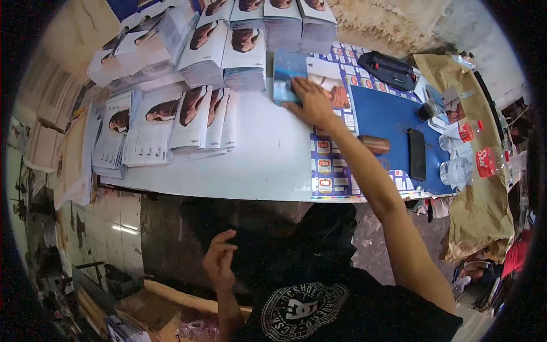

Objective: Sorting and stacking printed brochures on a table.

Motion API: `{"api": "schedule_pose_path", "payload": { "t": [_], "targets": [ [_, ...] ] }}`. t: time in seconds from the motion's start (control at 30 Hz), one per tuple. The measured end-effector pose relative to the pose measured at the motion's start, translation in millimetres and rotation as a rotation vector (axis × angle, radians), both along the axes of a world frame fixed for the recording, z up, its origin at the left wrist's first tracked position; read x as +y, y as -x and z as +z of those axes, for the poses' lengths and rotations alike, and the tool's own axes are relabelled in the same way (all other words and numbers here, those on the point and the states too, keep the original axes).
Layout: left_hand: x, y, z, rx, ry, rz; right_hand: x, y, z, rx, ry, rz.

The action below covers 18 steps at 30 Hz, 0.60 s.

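Observation:
My right hand [312, 104] reaches across the table and lies with its fingers stretched over a blue printed booklet [290, 65], pressing on its surface rather than wrapped round it. Beside that booklet is a printed sheet or cover [333, 74] with a brown and white picture. Low in front of my body hangs my left hand [221, 259], its fingers loosely bent and apart, with nothing visible in it. Left of my right hand stand tall stacks of booklets [245, 54] with brown pictures on white covers. Nearer the table's front edge, lower booklet piles [191, 117] overlap in a row.
The white tabletop [262, 154] meets a patterned printed sheet [325, 165] and a blue board [370, 111]. On the right are a black phone [417, 155], a brown cylinder [374, 144], a dark cup [428, 109], plastic bottles [456, 171] and a black bag [387, 69]. A cardboard box [148, 313] sits below.

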<state>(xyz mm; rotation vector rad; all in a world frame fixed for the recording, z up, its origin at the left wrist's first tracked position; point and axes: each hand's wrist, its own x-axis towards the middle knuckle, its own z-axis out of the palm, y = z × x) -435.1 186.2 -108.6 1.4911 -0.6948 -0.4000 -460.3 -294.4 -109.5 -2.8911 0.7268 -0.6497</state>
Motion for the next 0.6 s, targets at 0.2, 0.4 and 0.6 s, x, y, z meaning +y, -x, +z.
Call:
{"api": "schedule_pose_path", "payload": {
  "t": [0.2, 0.4, 0.6],
  "targets": [
    [-78, -17, 3, 0.891, 0.205, -0.209, 139, 92, -23, -0.048, -0.217, 0.266],
    [-97, 5, -12, 0.416, -0.229, -0.198, 221, 178, 42, 0.015, -0.494, 0.197],
    [-104, -7, 59, 0.087, -0.156, -0.343, 171, 191, 38, -0.519, -1.235, 0.010]
  ]
}}
